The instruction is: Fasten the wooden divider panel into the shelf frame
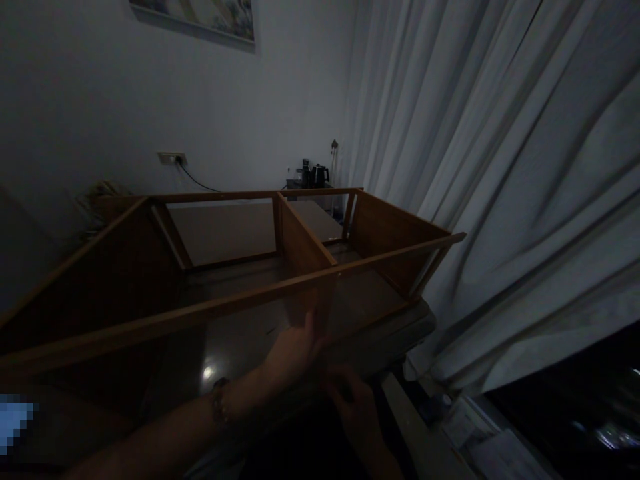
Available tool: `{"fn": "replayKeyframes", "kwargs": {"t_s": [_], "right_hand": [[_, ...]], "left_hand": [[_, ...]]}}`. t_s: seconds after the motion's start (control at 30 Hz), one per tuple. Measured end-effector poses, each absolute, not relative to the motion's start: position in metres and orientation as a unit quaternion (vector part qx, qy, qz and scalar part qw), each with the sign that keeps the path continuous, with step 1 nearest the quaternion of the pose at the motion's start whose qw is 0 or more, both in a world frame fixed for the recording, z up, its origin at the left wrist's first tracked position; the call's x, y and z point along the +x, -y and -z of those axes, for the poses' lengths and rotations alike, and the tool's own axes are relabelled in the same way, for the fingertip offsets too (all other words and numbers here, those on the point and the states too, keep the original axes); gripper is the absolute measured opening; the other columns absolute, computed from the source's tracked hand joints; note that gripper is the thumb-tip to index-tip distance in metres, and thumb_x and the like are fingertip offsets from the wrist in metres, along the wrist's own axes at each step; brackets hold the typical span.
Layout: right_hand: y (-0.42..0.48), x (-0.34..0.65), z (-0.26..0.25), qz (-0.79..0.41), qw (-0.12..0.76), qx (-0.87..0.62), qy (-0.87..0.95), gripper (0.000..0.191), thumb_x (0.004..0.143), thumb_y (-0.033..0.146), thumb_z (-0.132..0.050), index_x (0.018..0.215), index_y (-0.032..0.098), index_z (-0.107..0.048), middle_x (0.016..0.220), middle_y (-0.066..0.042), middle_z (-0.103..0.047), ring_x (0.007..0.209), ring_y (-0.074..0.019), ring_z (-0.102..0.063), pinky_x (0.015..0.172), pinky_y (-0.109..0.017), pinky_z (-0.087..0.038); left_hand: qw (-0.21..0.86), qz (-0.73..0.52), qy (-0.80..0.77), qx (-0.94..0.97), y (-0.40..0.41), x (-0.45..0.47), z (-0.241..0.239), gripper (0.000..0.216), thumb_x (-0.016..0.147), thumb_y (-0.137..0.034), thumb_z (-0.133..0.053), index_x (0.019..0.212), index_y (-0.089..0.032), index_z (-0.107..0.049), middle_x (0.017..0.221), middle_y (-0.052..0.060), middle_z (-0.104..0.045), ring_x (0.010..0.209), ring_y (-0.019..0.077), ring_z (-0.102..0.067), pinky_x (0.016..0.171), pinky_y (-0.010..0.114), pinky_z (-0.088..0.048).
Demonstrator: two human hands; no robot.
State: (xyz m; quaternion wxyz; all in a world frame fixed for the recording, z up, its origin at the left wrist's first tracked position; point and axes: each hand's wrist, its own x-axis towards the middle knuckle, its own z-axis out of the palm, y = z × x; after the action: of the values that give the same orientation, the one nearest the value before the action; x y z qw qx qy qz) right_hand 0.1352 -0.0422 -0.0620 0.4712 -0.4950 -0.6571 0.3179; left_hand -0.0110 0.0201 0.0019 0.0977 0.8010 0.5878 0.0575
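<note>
A wooden cabinet-like frame lies in front of me, with side panels and a middle divider between its rails. My left hand, a beaded bracelet on its wrist, is under the near rail beside the divider's lower end. Its thumb points up and its fingers reach to the right, apart from the thumb; no held object shows. Lower and to the right, my right hand is close to the padded edge under the frame. Its fingers curl toward the thumb. Whatever they may hold is too dark to make out.
Long pale curtains hang along the right side. A dark kettle stands on a small table at the back, near the wall socket with its plugged-in cable. Papers or boxes lie low at right.
</note>
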Motion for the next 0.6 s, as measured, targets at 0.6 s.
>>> {"fn": "replayKeyframes", "kwargs": {"t_s": [0.6], "right_hand": [[0.036,0.154,0.074,-0.144,0.394,-0.433,0.798,0.026,0.082,0.026,-0.051,0.107,0.029,-0.057,0.092,-0.002,-0.063,0.086,-0.0167,-0.059,0.076,-0.029,-0.049]], "left_hand": [[0.09,-0.055,-0.588,0.802,-0.021,-0.011,0.0,0.055,0.086,-0.047,-0.02,0.121,-0.004,-0.026,0.081,0.015,-0.065,0.071,0.0212,-0.064,0.058,0.027,-0.044]]}}
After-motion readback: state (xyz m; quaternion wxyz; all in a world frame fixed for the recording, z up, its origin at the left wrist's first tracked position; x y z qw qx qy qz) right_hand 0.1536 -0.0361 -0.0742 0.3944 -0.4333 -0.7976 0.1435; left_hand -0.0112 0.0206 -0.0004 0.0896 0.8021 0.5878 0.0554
